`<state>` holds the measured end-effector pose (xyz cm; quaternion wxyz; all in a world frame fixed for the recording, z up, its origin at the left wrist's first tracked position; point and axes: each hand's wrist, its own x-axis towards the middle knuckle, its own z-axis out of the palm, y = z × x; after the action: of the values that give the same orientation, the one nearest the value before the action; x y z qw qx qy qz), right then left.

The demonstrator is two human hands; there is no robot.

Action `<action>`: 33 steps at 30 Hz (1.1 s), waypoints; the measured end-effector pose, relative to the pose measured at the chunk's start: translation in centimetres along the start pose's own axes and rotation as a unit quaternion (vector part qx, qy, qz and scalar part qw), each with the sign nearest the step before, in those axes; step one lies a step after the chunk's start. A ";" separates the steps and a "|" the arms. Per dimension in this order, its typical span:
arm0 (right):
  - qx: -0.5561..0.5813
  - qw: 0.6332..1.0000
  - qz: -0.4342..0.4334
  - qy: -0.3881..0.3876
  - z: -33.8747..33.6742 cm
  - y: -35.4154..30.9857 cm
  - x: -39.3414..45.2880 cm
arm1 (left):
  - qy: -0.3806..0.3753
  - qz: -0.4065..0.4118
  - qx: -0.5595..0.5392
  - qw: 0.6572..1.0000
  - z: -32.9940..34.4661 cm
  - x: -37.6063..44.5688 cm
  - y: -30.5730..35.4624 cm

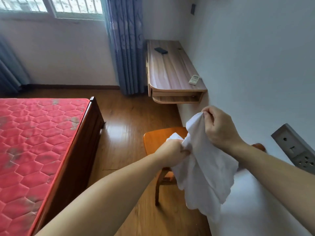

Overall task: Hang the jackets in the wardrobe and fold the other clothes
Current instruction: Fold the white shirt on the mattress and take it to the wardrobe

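Both hands gripped one white garment (202, 169) held in the air above a wooden chair (154, 142). Right hand (219, 128) was the higher one, its fingers curled and pinching the top edge of the fabric. Left hand (172, 149) sat lower and nearer the chair, its fist bunched around a fold of the same fabric. From these two grips the garment hung down loose, its scalloped lower edge falling in front of the white wall (255, 57).

Bed (35, 142): red quilted mattress in a dark wooden frame, at the left, well apart from the chair.
Curtain (127, 45): blue, hanging beside the window (51, 5).
Shelf (170, 68): wooden, fixed to the wall in the corner.
On the shelf: a dark flat object (161, 50) at the far end and a white remote control (194, 79) at the near end.
Socket panel (296, 149): grey, on the wall at the right.
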<state>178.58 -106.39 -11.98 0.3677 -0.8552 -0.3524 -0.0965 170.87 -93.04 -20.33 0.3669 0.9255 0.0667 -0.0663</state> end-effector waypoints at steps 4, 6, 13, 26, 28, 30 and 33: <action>-0.018 0.996 -0.082 0.042 -0.8 -6.1 3.9 | 0.115 0.004 -0.075 0.991 -7.1 -4.1 -2.2; -0.039 0.992 -0.108 0.060 -1.0 -8.8 5.6 | 0.179 0.019 -0.072 0.981 -10.9 -6.6 -3.7; -0.094 0.976 -0.186 0.059 2.4 -17.1 9.8 | 0.290 -0.016 0.045 0.956 -21.7 -17.2 -11.8; -0.116 0.890 -0.418 -0.139 21.3 -25.1 16.1 | 0.348 -0.230 0.117 0.901 -29.8 -30.1 -24.9; -0.094 0.886 -0.428 -0.149 24.4 -25.7 17.9 | 0.343 -0.271 0.133 0.889 -31.0 -31.2 -25.5; -0.077 0.890 -0.423 -0.155 27.2 -26.4 19.8 | 0.352 -0.318 0.136 0.870 -32.2 -32.4 -26.3; -0.058 0.906 -0.377 -0.184 30.8 -27.9 22.4 | 0.371 -0.398 0.141 0.827 -33.6 -35.2 -27.9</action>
<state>173.32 -59.63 -8.74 0.1823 -0.6808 -0.7037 -0.0895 133.97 -52.43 -8.71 0.1219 0.8153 0.5503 0.1326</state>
